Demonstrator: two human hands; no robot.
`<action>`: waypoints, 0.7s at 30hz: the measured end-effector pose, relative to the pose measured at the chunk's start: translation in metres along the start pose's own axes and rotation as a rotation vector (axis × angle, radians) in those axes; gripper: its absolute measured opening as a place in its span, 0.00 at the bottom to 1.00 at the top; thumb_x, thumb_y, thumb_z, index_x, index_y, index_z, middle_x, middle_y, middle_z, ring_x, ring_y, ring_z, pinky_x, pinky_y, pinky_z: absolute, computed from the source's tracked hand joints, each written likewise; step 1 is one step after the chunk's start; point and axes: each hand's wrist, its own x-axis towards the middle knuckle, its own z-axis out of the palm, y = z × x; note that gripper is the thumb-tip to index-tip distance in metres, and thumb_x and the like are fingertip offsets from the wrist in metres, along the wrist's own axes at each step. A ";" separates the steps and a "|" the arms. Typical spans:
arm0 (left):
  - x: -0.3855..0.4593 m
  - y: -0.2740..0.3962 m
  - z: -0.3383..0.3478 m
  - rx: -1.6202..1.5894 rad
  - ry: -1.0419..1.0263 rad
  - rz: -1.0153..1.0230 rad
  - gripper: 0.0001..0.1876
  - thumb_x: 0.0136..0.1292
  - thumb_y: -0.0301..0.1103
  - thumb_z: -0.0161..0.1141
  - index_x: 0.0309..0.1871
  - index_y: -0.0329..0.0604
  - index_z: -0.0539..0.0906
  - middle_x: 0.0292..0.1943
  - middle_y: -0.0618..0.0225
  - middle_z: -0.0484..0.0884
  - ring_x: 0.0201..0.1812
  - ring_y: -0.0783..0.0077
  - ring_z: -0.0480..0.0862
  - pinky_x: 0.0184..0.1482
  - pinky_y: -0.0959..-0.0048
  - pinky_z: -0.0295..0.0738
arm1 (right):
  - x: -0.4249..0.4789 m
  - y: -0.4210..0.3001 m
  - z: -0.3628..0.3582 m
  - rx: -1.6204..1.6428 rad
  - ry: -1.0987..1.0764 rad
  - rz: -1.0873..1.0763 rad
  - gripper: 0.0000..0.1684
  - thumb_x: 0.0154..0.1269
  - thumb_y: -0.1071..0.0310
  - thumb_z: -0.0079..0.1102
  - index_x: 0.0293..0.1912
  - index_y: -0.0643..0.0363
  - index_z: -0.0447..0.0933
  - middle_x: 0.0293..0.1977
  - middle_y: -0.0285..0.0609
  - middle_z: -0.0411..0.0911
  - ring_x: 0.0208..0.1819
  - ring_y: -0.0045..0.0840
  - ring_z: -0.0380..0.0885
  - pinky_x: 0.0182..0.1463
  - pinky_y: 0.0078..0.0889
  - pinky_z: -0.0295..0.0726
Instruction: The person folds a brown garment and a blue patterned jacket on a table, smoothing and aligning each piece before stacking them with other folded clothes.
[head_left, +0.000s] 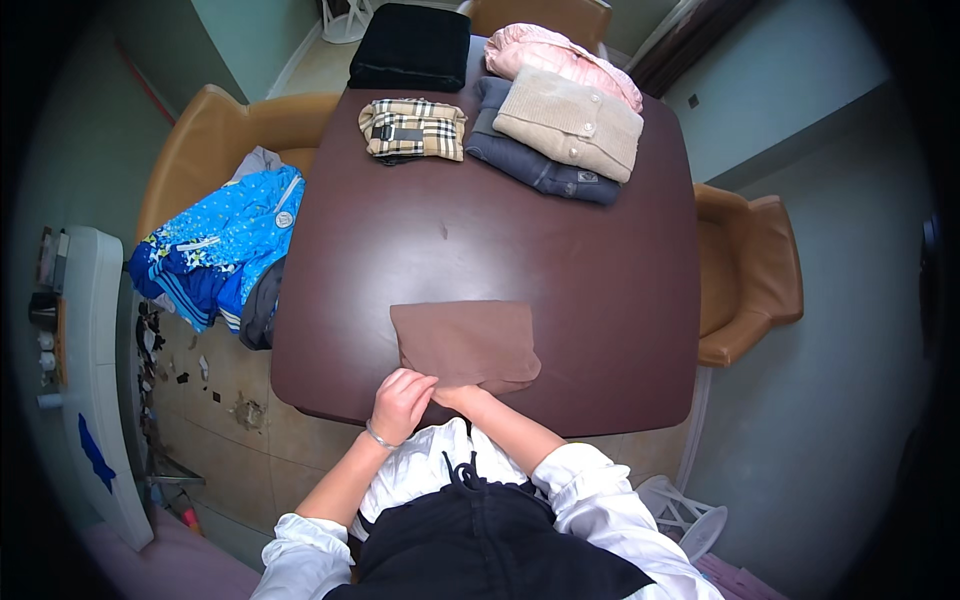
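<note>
A folded brown cloth garment (469, 341) lies flat near the front edge of the dark table (585, 300). My left hand (403, 397), with a bracelet at its wrist, is at the cloth's near left corner, its fingers bent together; whether they pinch the fabric cannot be told. My right hand (452, 395) reaches in from the right at the near edge of the cloth. Its fingers are largely hidden under or behind the fabric and my left hand. The two hands are close together, perhaps touching.
Toward the far side are a folded plaid garment (412, 129), a folded black cloth (410, 46), a beige knit cardigan (568, 124) on dark blue garments (544, 169), and a pink garment (559, 60). Blue jackets (232, 232) heap on a tan chair (202, 142) at left. Another chair (742, 277) stands right.
</note>
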 end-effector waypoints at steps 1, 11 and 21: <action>-0.001 -0.001 -0.001 -0.028 -0.007 -0.014 0.11 0.53 0.22 0.64 0.41 0.38 0.84 0.32 0.63 0.80 0.36 0.60 0.79 0.40 0.65 0.74 | 0.002 -0.001 0.004 -0.007 -0.004 0.004 0.17 0.64 0.65 0.53 0.49 0.64 0.77 0.44 0.51 0.80 0.48 0.47 0.77 0.55 0.46 0.73; -0.034 -0.017 -0.015 -0.110 -0.227 -0.216 0.12 0.59 0.21 0.58 0.45 0.43 0.85 0.30 0.62 0.77 0.34 0.59 0.78 0.39 0.65 0.76 | 0.014 0.003 0.023 -0.006 -0.045 0.064 0.17 0.66 0.62 0.52 0.49 0.62 0.78 0.44 0.52 0.80 0.47 0.47 0.78 0.54 0.46 0.74; -0.046 -0.023 -0.013 -0.133 -0.024 -0.370 0.09 0.53 0.20 0.61 0.38 0.40 0.85 0.18 0.66 0.70 0.21 0.68 0.72 0.27 0.69 0.70 | -0.020 0.002 -0.014 0.041 0.124 -0.005 0.20 0.66 0.54 0.55 0.49 0.58 0.79 0.45 0.52 0.80 0.48 0.46 0.78 0.53 0.46 0.74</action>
